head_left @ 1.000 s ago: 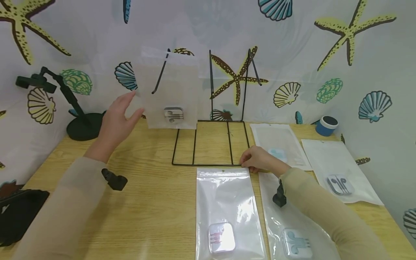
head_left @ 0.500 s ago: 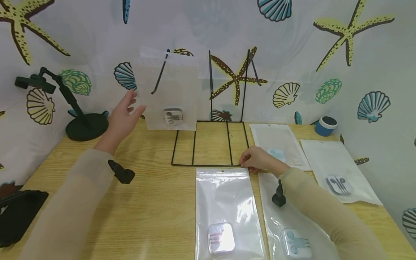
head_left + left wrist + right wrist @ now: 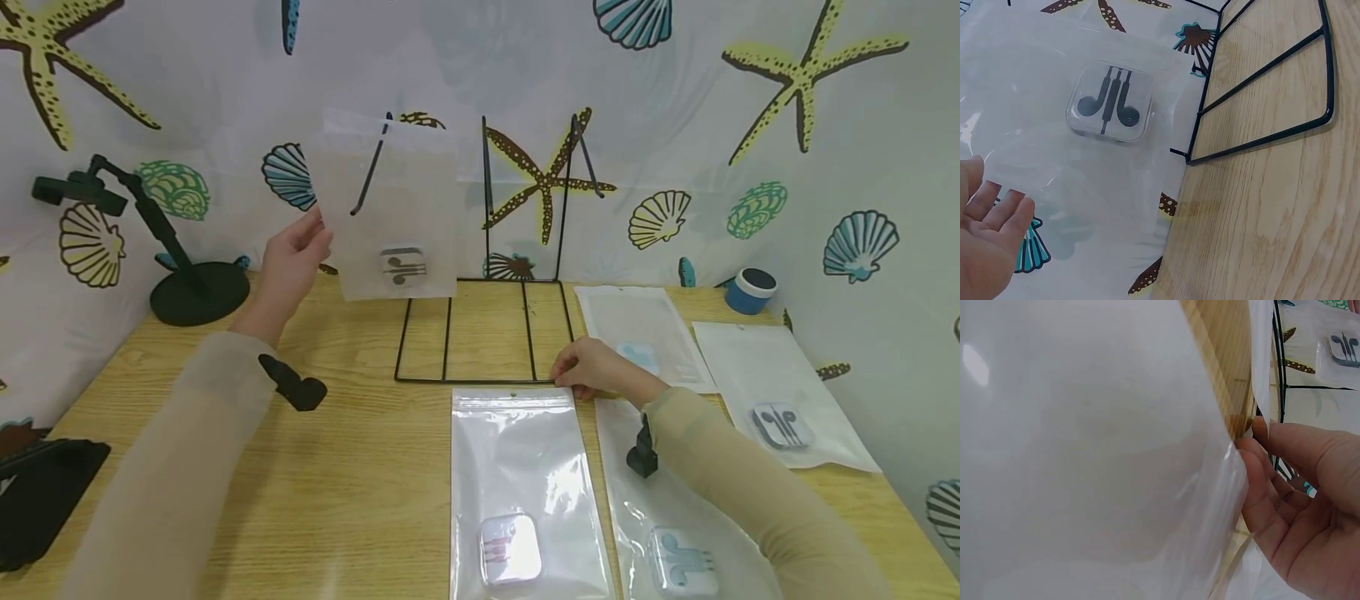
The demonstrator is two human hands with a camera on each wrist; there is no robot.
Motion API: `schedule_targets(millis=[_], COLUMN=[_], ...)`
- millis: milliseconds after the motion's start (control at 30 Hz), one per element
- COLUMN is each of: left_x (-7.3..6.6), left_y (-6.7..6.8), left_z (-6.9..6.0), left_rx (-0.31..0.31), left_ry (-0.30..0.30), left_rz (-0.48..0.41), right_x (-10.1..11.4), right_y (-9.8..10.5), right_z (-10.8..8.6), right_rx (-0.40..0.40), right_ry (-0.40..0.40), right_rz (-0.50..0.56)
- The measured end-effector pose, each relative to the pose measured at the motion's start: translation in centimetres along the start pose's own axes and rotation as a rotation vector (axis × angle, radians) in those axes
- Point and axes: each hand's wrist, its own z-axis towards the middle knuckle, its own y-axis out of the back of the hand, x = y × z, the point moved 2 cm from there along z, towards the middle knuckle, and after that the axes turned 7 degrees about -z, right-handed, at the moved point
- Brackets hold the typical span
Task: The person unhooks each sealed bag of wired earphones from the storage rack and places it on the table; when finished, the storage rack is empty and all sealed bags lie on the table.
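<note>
A translucent zip bag point(image 3: 427, 192) with boxed earphones point(image 3: 402, 265) in it hangs from the left arm of a black wire rack point(image 3: 448, 350). At the bag's left edge is my left hand point(image 3: 288, 271); in the left wrist view my thumb shows in front and two fingertips pass behind the film, so I pinch the edge. My right hand point(image 3: 592, 367) grips the rack's front right corner; the exact finger contact is partly hidden. Below that corner lies a zip bag point(image 3: 517, 458) with pink-marked earphones. In the right wrist view, bag film point(image 3: 1097, 444) covers much of the picture.
More bagged earphones lie to the right: a front bag point(image 3: 630, 500), a back bag point(image 3: 637, 321) and a far-right bag point(image 3: 772, 375). A blue jar point(image 3: 752, 292) stands behind them. At the left are a black lamp stand point(image 3: 198, 292) and a black object point(image 3: 48, 500).
My left hand has moved right to the hanging bag's edge, with thumb and fingers drawing closer together. The bag has shifted slightly right. My right hand stays at the rack's corner.
</note>
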Motion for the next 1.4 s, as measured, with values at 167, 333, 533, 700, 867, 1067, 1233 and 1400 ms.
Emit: schedule_targets(millis=[167, 333, 533, 700, 867, 1067, 1233, 1400], left_x=[0.2, 0.3, 0.5, 0.5, 0.4, 0.3, 0.2, 0.2], left_y=[-0.4, -0.5, -0.4, -0.4, -0.4, -0.5, -0.2, 0.1], left_z=[0.1, 0.1, 0.1, 0.0, -0.2, -0.4, -0.8, -1.2], left_rx=[-0.066, -0.078, -0.089, -0.103, -0.115, -0.113, -0.095, -0.091], left_ry=[0.039, 0.052, 0.045, 0.018, -0.008, -0.001, 0.013, 0.088], left_rz=[-0.036, -0.054, -0.101, -0.126, -0.128, -0.115, -0.149, -0.088], right_x=[0.0, -0.1, 0.0, 0.1, 0.1, 0.0, 0.0, -0.1], right_y=[-0.1, 0.0, 0.0, 0.1, 0.1, 0.1, 0.0, 0.0], right_z=[0.0, 0.0, 0.0, 0.0, -0.1, -0.1, 0.0, 0.0], right_rx=[0.002, -0.001, 0.003, 0.003, 0.009, 0.01, 0.01, 0.012], right_ry=[0.002, 0.023, 0.029, 0.017, 0.005, 0.004, 0.0, -0.003], right_rz=[0.004, 0.002, 0.002, 0.005, 0.006, 0.014, 0.024, 0.018])
